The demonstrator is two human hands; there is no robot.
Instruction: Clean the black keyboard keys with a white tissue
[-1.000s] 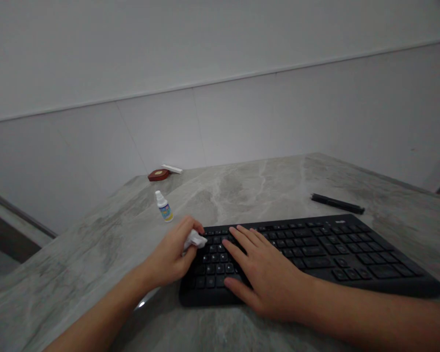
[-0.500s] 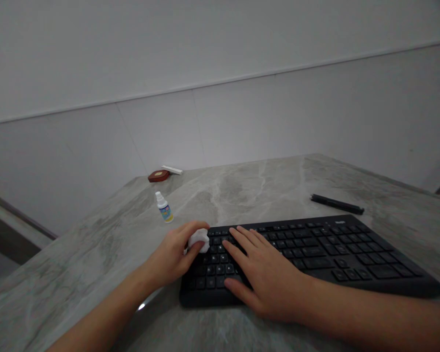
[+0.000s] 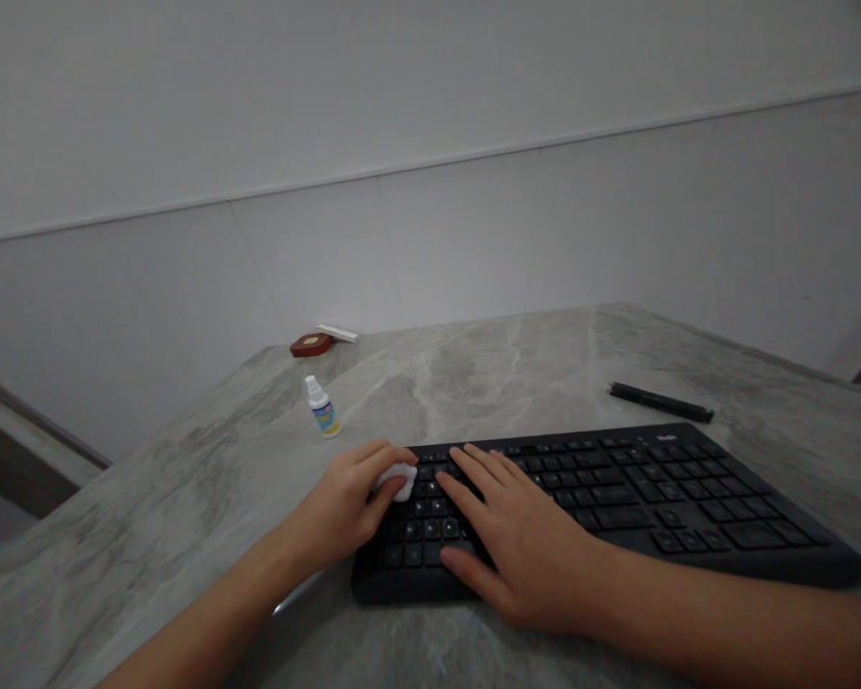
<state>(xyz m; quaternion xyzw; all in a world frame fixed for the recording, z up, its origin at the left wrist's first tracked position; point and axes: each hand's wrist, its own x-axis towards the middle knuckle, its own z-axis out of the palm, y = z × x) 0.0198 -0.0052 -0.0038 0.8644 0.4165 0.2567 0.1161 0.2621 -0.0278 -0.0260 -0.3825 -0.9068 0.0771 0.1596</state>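
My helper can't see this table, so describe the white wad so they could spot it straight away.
Start at the black keyboard on the grey table. At its left end, the left hand pinches the white wad. It is small and crumpled, unlike the standing white bottle beyond, which has a colourful label.

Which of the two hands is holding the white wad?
The left hand: it pinches the white wad at the left end of the keyboard, while the right hand lies spread across the keyboard, gripping nothing visible.

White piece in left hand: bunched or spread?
Bunched: the white piece shows as a compact lump in the left hand, over the keyboard.
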